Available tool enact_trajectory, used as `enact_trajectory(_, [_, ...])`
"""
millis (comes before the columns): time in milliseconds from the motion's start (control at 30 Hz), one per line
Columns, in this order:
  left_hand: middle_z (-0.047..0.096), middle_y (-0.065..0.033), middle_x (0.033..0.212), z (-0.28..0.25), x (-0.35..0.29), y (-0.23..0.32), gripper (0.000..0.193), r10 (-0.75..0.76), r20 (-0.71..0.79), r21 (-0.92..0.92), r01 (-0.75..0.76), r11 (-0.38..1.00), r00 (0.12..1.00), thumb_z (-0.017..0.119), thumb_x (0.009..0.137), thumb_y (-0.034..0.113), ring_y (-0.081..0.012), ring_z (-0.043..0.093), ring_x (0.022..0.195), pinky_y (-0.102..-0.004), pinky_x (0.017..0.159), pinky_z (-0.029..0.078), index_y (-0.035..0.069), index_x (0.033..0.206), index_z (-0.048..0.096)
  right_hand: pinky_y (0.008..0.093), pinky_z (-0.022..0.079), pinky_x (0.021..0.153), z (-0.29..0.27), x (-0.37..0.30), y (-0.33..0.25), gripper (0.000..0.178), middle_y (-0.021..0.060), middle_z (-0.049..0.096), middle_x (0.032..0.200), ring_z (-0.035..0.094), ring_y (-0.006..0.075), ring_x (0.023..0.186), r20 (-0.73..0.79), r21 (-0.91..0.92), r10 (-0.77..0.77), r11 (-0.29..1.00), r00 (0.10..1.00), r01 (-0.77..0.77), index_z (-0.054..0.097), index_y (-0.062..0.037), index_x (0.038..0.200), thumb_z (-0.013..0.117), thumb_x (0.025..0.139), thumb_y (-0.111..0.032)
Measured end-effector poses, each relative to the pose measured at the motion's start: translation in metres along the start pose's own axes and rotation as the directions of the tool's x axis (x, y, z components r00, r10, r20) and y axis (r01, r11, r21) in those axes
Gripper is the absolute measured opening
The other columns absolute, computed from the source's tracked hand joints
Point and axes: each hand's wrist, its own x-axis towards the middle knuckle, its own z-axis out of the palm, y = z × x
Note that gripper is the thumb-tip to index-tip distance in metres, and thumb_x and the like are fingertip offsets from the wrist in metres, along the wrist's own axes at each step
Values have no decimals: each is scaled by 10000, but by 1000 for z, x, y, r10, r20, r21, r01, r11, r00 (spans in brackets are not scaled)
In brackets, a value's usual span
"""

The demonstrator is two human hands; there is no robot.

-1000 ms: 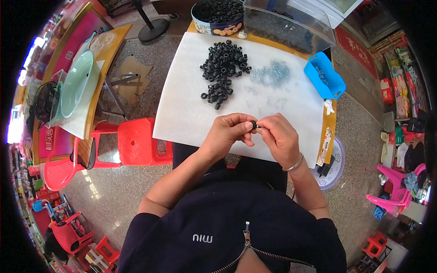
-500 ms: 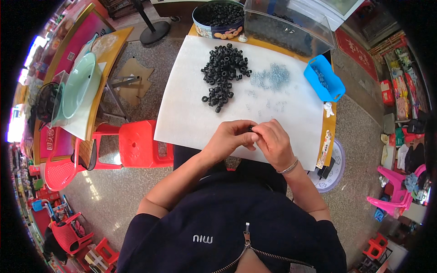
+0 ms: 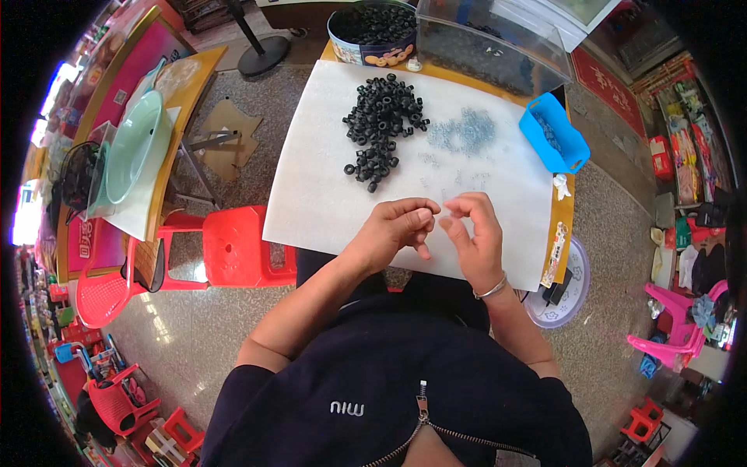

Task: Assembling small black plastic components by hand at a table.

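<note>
My left hand (image 3: 395,227) is over the near part of a white sheet, thumb and forefinger pressed together. Whatever they may hold is hidden by the fingers. Close beside it, my right hand (image 3: 476,237) has its thumb and curved fingers a little apart, with nothing visible between them. Beyond my hands lies a heap of small black ring-shaped pieces (image 3: 381,117). To its right, a pile of tiny clear bluish pieces (image 3: 471,131) is spread out, with a few scattered nearer my hands.
The white sheet (image 3: 311,171) covers a wooden table. At its far edge stand a round tin (image 3: 350,50) of black pieces and a clear plastic box (image 3: 498,54). A blue basket (image 3: 572,148) sits at the right edge. A red stool (image 3: 233,245) stands left.
My hands have come apart slightly. The right hand's fingers have spread and lifted away from the left. The small black piece seen between them is no longer visible.
</note>
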Motion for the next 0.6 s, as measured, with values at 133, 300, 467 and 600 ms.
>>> enact_trajectory(133, [538, -24, 800, 16, -7, 0, 286, 40, 25, -105, -37, 994, 999, 524, 930, 183, -87, 483, 627, -241, 494, 464, -24, 1126, 532, 258, 450, 754, 11, -1, -24, 372, 77, 537, 981, 522, 127, 875, 166, 441, 329, 819, 930, -368, 485, 5, 1143, 435, 968, -319])
enact_trajectory(300, [540, -9, 785, 27, -12, 3, 278, 37, 34, -180, -30, 983, 999, 521, 936, 202, -56, 478, 623, -197, 460, 361, 2, 1127, 547, 194, 470, 620, 29, -8, -29, 351, 83, 504, 1043, 508, 89, 795, 101, 545, 352, 763, 931, -348, 435, -10, 1130, 337, 992, -317])
enact_trajectory(467, [532, 3, 766, 29, -14, 1, 271, -4, -10, -237, 2, 972, 1000, 519, 934, 198, -47, 453, 596, -186, 469, 344, -6, 1108, 558, 156, 461, 517, 41, -11, -20, 325, 115, 515, 1051, 520, 91, 781, -59, 450, 197, 880, 979, -150, 421, -21, 1050, 334, 988, -328])
enact_trajectory(600, [526, 0, 758, 29, -13, 2, 288, -26, 22, -257, 30, 966, 999, 523, 929, 196, -55, 449, 587, -194, 480, 364, -5, 1133, 549, 180, 484, 536, 34, -11, -29, 303, 98, 508, 1030, 530, 104, 793, 39, 479, 333, 821, 942, -310, 426, -25, 1077, 338, 985, -299])
